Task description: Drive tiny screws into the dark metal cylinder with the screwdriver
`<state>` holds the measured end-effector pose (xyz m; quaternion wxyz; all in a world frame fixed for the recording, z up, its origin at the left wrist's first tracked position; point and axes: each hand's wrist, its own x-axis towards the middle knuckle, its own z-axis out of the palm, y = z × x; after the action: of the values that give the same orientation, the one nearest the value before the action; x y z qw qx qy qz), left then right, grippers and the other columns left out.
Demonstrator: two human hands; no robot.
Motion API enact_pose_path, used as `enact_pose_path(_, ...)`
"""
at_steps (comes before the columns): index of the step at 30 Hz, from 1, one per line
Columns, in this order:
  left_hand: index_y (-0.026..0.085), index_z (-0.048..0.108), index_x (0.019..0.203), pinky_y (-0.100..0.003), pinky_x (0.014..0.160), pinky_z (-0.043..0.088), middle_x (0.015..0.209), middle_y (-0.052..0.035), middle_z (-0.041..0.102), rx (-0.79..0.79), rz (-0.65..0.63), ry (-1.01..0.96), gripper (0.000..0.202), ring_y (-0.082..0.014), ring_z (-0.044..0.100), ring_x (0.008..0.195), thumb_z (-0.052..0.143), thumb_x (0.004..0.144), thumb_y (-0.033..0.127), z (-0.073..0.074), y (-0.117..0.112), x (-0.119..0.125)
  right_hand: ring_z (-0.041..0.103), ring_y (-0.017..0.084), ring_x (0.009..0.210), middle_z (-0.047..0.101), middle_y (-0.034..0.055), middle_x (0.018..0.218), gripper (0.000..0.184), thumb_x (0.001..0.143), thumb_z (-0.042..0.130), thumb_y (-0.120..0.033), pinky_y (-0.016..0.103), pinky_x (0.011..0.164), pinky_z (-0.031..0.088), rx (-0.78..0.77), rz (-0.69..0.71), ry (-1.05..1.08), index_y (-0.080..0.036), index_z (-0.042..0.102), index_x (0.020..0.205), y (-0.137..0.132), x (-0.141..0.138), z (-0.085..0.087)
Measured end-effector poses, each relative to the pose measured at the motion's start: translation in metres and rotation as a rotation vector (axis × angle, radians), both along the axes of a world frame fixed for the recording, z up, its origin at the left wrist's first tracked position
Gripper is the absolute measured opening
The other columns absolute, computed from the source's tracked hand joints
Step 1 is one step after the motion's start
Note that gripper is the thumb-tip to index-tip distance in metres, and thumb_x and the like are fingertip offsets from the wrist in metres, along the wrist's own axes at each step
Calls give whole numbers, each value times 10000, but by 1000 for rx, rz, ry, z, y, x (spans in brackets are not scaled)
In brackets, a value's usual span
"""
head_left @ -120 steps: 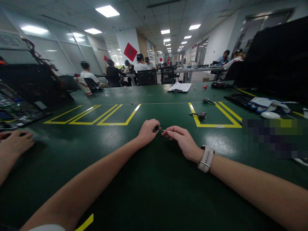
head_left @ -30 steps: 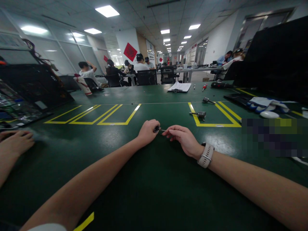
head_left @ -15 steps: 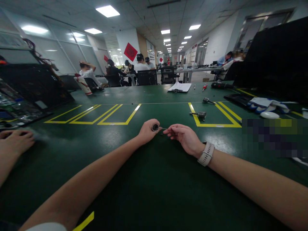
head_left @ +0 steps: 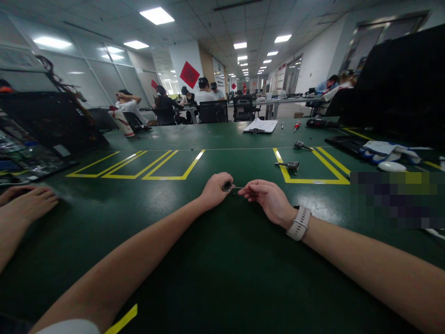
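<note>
My left hand (head_left: 216, 189) is curled tight, its forearm (head_left: 156, 236) slanting in from the near left; just right of it, my right hand (head_left: 266, 197) holds a fingertip pinch.

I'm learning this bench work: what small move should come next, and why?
Perhaps the right hand should gently wiggle the thin rod it pinches, to feel whether it is seated. The left hand holds a round metal part, open end showing, and the rod reaches toward it, but whether it enters is unclear.
</note>
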<state>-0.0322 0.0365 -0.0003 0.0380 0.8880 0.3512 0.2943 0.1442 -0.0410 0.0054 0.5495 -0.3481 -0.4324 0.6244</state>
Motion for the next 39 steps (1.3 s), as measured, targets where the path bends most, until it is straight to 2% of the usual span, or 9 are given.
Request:
enact_pose_path(8, 168, 498, 655, -249, 583, 353, 662, 12, 514, 10, 52, -3, 126, -128, 479, 625, 562, 756, 206, -3, 4, -1, 544, 156, 608, 672, 45, 622, 83, 642, 555, -189, 311, 625, 382, 47, -128, -5, -164, 626, 608, -3, -1, 1)
enact_pose_path(16, 169, 513, 689, -258, 608, 375, 706, 7, 540, -2, 45, -6, 91, -133, 504, 656, 560, 758, 205, -4, 4, -2, 510, 156, 551, 603, 16, 508, 150, 654, 507, -170, 312, 580, 357, 111, -233, -149, -186, 599, 536, -1, 1, -5)
enact_pose_path(23, 170, 510, 691, -265, 606, 381, 703, 3, 542, -17, 59, 7, 99, -139, 507, 654, 561, 762, 215, -3, 3, -1, 504, 158, 552, 579, 8, 516, 189, 674, 479, -163, 323, 581, 349, 164, -243, -231, -198, 593, 528, 0, 2, -10)
enact_pose_path(29, 168, 516, 697, -263, 603, 384, 710, 3, 546, -32, 64, 1, 91, -137, 510, 655, 564, 758, 215, -2, 1, -1, 498, 164, 537, 555, 4, 486, 197, 662, 465, -156, 332, 584, 350, 187, -232, -247, -202, 588, 515, -2, 2, -7)
enact_pose_path(39, 169, 523, 688, -260, 600, 378, 693, 4, 543, -20, 68, 10, 92, -136, 504, 649, 570, 749, 221, -3, 2, -1, 478, 162, 532, 524, -2, 467, 216, 643, 452, -146, 323, 562, 331, 222, -232, -410, -208, 564, 470, -6, 2, -4)
